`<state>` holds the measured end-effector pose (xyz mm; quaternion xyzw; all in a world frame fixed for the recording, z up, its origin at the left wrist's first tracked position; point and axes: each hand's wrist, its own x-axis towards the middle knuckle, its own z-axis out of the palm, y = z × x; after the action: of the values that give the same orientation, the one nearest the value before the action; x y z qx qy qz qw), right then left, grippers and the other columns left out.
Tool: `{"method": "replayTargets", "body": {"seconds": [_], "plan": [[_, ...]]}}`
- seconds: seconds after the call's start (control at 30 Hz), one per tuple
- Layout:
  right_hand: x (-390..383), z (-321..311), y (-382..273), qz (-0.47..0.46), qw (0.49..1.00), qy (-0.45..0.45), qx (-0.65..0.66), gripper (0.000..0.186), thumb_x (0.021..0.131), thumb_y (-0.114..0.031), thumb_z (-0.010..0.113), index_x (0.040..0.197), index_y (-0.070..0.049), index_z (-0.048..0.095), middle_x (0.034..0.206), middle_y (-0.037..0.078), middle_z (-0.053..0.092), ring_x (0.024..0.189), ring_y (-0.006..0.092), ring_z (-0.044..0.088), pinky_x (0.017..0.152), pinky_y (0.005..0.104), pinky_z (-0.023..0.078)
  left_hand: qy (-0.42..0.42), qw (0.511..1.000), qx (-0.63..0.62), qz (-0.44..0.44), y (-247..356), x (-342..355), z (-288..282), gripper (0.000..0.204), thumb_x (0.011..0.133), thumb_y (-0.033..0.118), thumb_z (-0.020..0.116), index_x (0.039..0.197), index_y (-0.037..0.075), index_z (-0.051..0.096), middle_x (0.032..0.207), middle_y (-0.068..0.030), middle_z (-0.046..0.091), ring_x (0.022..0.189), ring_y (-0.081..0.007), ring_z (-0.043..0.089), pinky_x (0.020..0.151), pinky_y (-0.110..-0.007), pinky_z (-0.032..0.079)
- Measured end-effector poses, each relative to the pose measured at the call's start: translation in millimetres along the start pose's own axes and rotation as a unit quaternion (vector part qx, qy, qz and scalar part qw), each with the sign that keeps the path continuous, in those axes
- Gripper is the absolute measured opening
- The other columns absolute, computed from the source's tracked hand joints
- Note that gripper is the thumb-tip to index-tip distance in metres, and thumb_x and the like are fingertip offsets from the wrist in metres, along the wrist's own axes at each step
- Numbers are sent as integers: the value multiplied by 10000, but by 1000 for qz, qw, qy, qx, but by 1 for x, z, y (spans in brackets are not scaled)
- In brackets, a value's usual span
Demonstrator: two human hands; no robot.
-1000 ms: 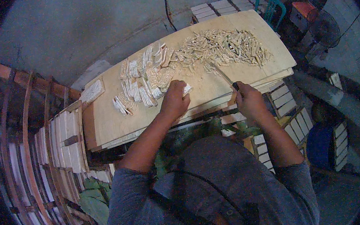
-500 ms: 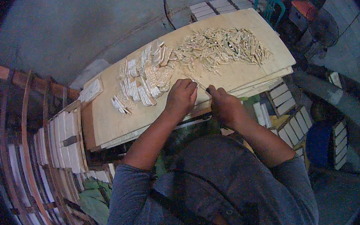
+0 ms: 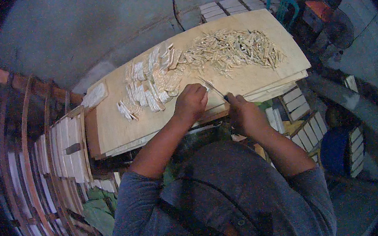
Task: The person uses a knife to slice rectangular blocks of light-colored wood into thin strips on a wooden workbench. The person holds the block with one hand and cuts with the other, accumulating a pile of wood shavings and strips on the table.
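Knife [image 3: 216, 90] gripped in the right hand [image 3: 245, 113] slants beside a white piece [image 3: 206, 88] clasped by the left hand [image 3: 190, 102] near the tabletop [image 3: 262, 78] edge, close to pale slices [image 3: 152, 78]; rightward, a shallow tray [image 3: 285, 108] holds white blocks [image 3: 296, 104].

Pale wooden table [image 3: 118, 131], smooth and matt across top, layered board edges along near side. Near front edge, knife blade [image 3: 215, 88] of metal, faint sheen. Toward right end, strips [image 3: 237, 48] matt, rough, grainy. Left of centre, white slices [image 3: 155, 94] bumpy, dry-looking. At far left corner, block [image 3: 95, 95] matt, coarse. Beyond left end, rack [image 3: 27, 114] of rough wooden slats. Past far right corner, smooth plastic chair [image 3: 294, 7]. Behind far edge, scuffed matt wall [image 3: 100, 27]. Worker's shirt [image 3: 138, 203], soft matt cloth.
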<state>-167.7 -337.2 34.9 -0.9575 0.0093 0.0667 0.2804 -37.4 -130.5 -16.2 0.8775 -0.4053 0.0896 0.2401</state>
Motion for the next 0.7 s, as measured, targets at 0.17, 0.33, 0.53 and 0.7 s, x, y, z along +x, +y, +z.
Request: {"method": "replayTargets", "body": {"seconds": [0.17,0.33,0.53,0.7], "plan": [[29,33,-1,0,1000,-11,-19,633,925,-129,664,1522,-124,453,1222,231,643,995,471,702,818,559,584,7,1000,-3,8,3,0,-1,164,925,164,676,1015,30,696,1038,-171,673,1000,-395,625,876,-497,533],[-16,12,9,26,997,-58,-32,599,956,-110,594,1528,-88,419,1142,292,648,988,504,699,841,583,575,37,999,-8,15,-2,-4,2,176,920,171,678,1032,38,701,1042,-172,674,989,-397,628,877,-500,534],[18,15,-9,-39,999,15,-9,539,901,-115,684,1407,-79,501,1168,242,658,924,478,705,752,561,582,-8,999,53,1,0,-5,0,179,868,104,729,1038,47,722,1063,-130,687,1014,-345,657,851,-451,579],[-8,29,11,-12,1000,-4,6,499,949,-106,600,1439,-66,509,1121,250,655,1009,496,701,805,573,575,20,1000,7,11,0,-6,-1,176,873,117,713,1035,48,713,1062,-152,686,1024,-371,654,863,-481,569]]}}
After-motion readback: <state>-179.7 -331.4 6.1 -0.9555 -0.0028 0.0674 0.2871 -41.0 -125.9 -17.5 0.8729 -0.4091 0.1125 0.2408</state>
